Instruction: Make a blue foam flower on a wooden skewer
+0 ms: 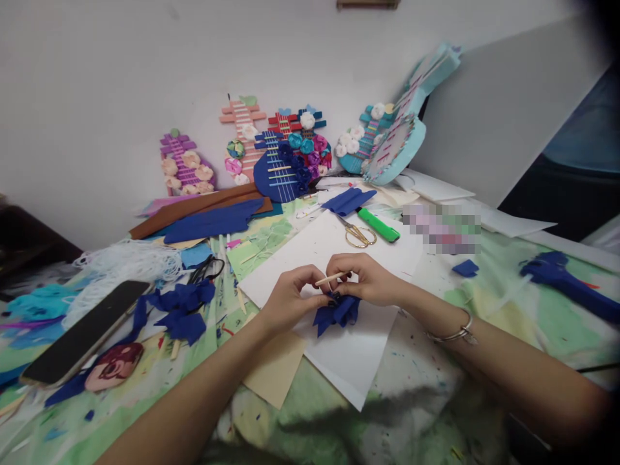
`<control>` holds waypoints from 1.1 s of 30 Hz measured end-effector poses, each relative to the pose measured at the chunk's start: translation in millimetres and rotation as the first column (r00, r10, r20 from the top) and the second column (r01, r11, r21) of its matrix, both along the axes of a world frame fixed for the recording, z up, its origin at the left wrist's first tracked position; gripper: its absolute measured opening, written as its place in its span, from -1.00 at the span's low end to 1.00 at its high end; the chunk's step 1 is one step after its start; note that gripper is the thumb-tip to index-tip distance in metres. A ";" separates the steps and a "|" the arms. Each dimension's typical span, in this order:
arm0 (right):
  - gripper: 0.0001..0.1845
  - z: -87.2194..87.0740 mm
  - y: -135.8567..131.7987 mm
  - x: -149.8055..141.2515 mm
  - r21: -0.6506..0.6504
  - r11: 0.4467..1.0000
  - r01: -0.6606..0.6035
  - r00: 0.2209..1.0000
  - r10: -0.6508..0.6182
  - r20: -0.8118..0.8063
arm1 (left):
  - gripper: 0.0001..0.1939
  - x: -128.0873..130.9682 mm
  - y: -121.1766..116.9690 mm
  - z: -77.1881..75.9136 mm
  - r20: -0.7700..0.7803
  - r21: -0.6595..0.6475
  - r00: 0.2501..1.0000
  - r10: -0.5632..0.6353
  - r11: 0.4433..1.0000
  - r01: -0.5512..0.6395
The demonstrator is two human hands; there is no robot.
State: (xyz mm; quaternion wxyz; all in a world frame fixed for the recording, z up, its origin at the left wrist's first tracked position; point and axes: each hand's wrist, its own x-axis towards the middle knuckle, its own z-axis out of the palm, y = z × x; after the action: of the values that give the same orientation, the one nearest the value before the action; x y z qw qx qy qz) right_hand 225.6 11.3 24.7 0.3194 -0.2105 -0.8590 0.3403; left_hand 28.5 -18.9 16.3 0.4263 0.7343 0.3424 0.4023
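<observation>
My left hand (301,294) and my right hand (365,278) meet above a white paper sheet (278,281). Between them is a gathered, ruffled piece of blue crepe paper (339,313), pinched at its top by my left thumb and fingers. A thin wooden stick (332,279) runs across the fingertips, gripped by my bent right fingers; its right end is hidden. My right thumb also bears on the blue paper. Just beyond the hands lie gold-handled scissors (361,237) and a green box cutter (378,225).
Decorated guitar shapes, including a blue one (277,169), lean on the wall. At left are a phone (87,332), white netting (121,271) and blue paper scraps (181,310). Folded blue crepe paper (349,201) lies behind the scissors. A blue glue gun (571,281) rests at right.
</observation>
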 end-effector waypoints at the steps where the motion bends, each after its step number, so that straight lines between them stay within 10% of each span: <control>1: -0.96 0.0 -0.2 0.0 -0.003 1.000 0.000 1.000 0.000 0.010 | -0.90 -0.2 -0.3 0.3 0.002 -0.004 1.000 0.005 1.000 -0.005; 26: -0.75 -1.1 -0.8 -4.7 -0.100 0.994 0.048 0.999 -0.046 0.021 | -0.86 -8.3 5.5 11.3 -0.052 0.008 0.987 0.154 0.988 -0.153; 33: -0.86 -0.2 0.1 -3.6 -0.219 0.974 0.050 0.999 -0.051 0.004 | -0.83 -7.7 5.4 12.6 0.002 -0.095 0.999 0.032 0.995 -0.032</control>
State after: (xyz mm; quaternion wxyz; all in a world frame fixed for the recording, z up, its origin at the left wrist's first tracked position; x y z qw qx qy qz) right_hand 222.0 11.4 24.6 0.3036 -0.2657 -0.8104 0.4247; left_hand 20.8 -13.4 28.9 0.4547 0.7071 0.3719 0.3937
